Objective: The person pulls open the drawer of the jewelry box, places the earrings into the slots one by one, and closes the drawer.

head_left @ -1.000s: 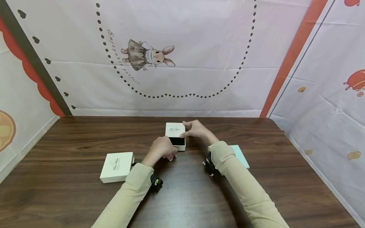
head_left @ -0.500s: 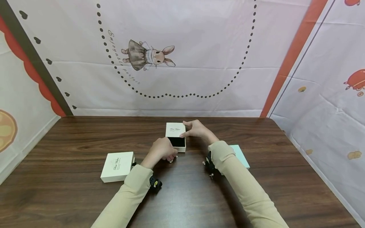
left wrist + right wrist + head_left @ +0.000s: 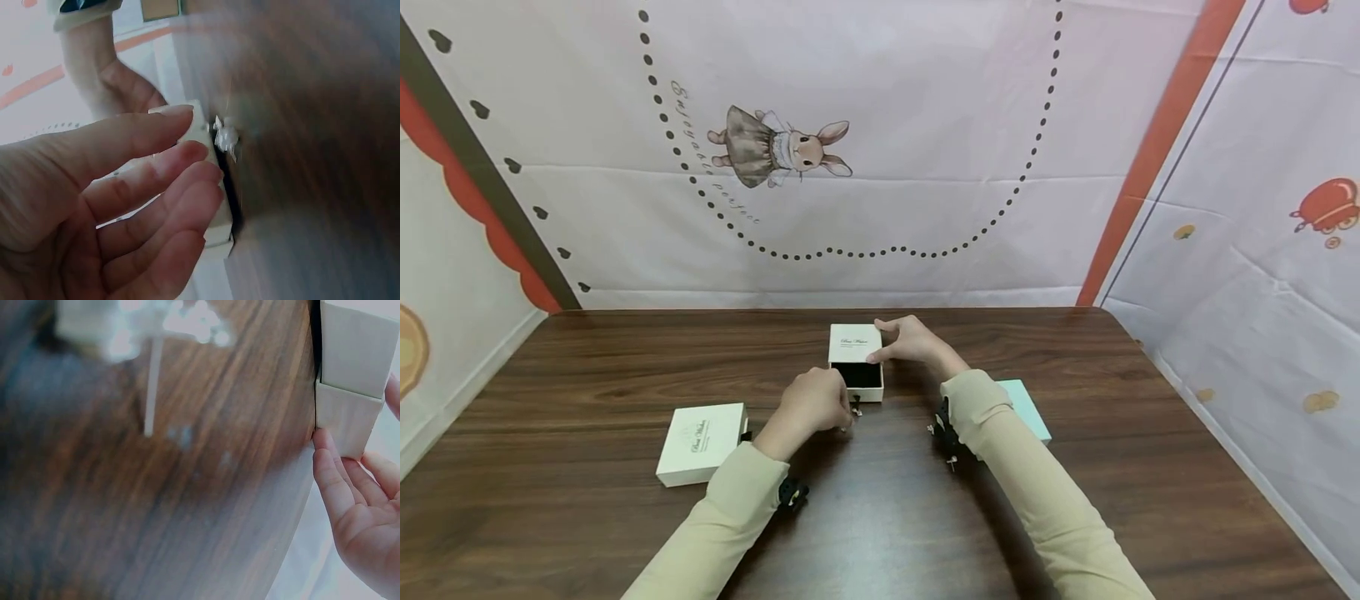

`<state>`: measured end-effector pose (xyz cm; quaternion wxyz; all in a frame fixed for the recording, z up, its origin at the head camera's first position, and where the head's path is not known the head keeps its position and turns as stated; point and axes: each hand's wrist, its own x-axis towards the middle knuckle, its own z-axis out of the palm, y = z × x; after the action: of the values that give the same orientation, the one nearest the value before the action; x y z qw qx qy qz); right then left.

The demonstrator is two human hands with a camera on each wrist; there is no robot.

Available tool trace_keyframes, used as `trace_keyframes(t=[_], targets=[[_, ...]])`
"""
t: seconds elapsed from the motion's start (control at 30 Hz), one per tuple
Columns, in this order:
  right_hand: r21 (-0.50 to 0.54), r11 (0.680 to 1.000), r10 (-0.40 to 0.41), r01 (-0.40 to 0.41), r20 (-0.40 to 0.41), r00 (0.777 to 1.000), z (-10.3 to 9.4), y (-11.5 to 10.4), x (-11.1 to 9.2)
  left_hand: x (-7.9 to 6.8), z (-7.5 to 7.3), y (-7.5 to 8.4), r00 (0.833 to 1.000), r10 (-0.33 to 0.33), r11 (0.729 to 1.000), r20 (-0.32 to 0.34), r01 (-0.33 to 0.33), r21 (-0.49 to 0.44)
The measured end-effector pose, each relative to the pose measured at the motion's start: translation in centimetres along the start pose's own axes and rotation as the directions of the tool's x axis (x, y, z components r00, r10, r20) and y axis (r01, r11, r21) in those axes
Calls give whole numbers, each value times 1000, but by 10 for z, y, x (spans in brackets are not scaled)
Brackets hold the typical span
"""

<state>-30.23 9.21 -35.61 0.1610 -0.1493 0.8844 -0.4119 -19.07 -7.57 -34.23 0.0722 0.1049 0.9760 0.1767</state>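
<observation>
A small white drawer-style gift box (image 3: 856,343) sits at the back middle of the table, its black-lined drawer (image 3: 862,393) partly slid out toward me. My right hand (image 3: 913,343) grips the outer sleeve at its right side with thumb and fingers; the right wrist view shows its fingertips at the end of the pale box (image 3: 350,412). Just in front and to the left of the drawer is my left hand (image 3: 812,402). Its fingers (image 3: 178,200) are loosely bent and hold nothing. A small silvery sparkling piece (image 3: 226,139) lies beside the drawer front, near a black tab.
To the left lies a larger white gift box (image 3: 702,443) with printed lettering. A light blue box (image 3: 1026,408) is partly hidden behind the right forearm. Small sparkling pieces (image 3: 952,462) lie near the right wrist. White printed cloth (image 3: 925,125) hangs behind the table.
The drawer has slid a little further out of its sleeve. My left hand has drawn back toward me and left, off the drawer front. The right hand keeps its grip.
</observation>
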Motion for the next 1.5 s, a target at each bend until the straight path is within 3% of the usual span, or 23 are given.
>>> trace_keyframes(t=[0.17, 0.47, 0.7, 1.2, 1.37, 1.5], targets=[[2, 1000, 10, -10, -9, 1000, 1, -2, 0, -1, 4, 6, 1000, 20, 997, -22, -19, 73], [-22, 999, 24, -25, -14, 1000, 0, -5, -1, 4, 6, 9, 999, -24, 993, 31, 21, 116], [-15, 1000, 21, -21, -9, 1000, -1, -3, -1, 3, 7, 7, 1000, 4, 997, 19, -5, 72], [-5, 1000, 26, -26, -7, 1000, 1, -1, -1, -3, 9, 0, 990, 140, 990, -21, -140, -24], [-22, 1000, 18, -18, -11, 1000, 0, -1, 0, -4, 7, -3, 983, 168, 985, -73, -170, -11], [-17, 1000, 16, -16, -8, 1000, 0, 0, 0, -5, 4, -5, 984, 164, 986, -72, -165, -9]])
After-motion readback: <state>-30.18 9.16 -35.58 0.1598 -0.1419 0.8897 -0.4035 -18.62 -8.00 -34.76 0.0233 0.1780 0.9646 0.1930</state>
